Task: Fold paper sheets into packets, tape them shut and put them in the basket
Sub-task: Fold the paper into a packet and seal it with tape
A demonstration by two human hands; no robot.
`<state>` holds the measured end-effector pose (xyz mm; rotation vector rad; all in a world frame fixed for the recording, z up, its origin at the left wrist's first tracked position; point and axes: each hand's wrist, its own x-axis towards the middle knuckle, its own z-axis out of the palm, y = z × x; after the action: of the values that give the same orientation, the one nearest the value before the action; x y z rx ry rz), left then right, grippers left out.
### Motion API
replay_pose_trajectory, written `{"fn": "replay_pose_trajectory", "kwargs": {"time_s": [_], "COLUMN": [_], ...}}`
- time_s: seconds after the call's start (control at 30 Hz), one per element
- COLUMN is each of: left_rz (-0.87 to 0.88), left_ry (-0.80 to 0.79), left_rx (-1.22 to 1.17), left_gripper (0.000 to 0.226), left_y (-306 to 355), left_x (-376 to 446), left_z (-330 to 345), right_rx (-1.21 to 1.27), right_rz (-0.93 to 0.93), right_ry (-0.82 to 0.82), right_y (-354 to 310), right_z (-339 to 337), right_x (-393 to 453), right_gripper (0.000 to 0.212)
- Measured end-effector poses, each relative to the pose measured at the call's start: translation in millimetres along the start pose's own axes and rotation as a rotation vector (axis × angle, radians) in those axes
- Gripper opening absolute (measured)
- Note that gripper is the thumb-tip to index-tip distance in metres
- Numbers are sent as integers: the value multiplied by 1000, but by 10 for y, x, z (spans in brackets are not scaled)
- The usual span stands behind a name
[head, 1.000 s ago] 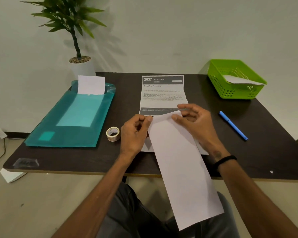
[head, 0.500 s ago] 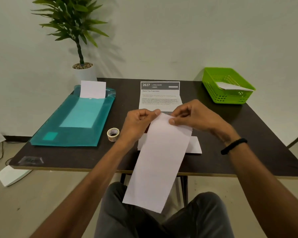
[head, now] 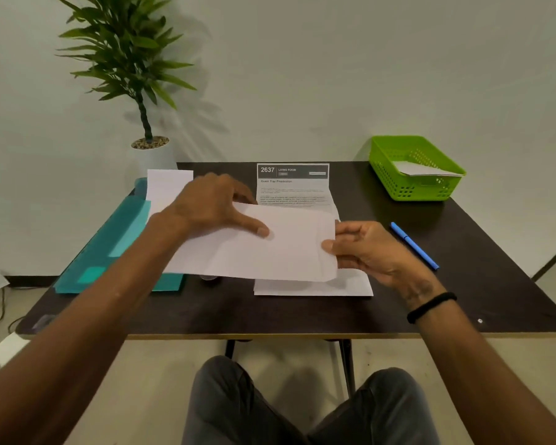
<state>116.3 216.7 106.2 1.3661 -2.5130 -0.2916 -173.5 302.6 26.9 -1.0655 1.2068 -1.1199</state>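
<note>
Basket bright green, lattice-walled; pen blue; folder teal; sheet plain white; counter dark brown.

Bare forearms, black band at the right wrist, grey trousers.

White paper sheet held level just above the tabletop, long side across. Green basket at far right corner, one folded packet inside.

- Printed sheet, far centre of the table: header "2637", "LIVING ROOM".
- Below, its title: "Guest Tray Preparation"; the body text is too small to read.
</note>
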Motion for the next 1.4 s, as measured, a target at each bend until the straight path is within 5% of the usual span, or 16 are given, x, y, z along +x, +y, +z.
{"fn": "replay_pose_trajectory", "kwargs": {"time_s": [0.1,0.2,0.37,0.63,0.8,1.1,1.4], "left_rz": [24,128,198,275,263,372,413], "left_ry": [-168,-263,-200,-120,-50,36,132], "left_rx": [196,236,270,250,196,221,367], "left_gripper": [124,144,138,140,133,123,112], "left_y": [47,180,238,274,181,245,255], "left_x": [114,78,-12,-65,-88,-101,-124], "left_z": [153,568,924,976,930,836,857], "right_rx": [-114,-81,-113,-227,4,7,-250], "right_rz": [-19,-13,-38,-127,-109,-89,-81], "right_ry": [117,194,284,193,144,178,322], "right_y": [74,181,275,245,182,200,179], "right_z": [72,162,216,287,233,259,189], "right_x": [15,28,29,35,21,34,34], "right_gripper": [35,31,22,20,26,32,24]}}
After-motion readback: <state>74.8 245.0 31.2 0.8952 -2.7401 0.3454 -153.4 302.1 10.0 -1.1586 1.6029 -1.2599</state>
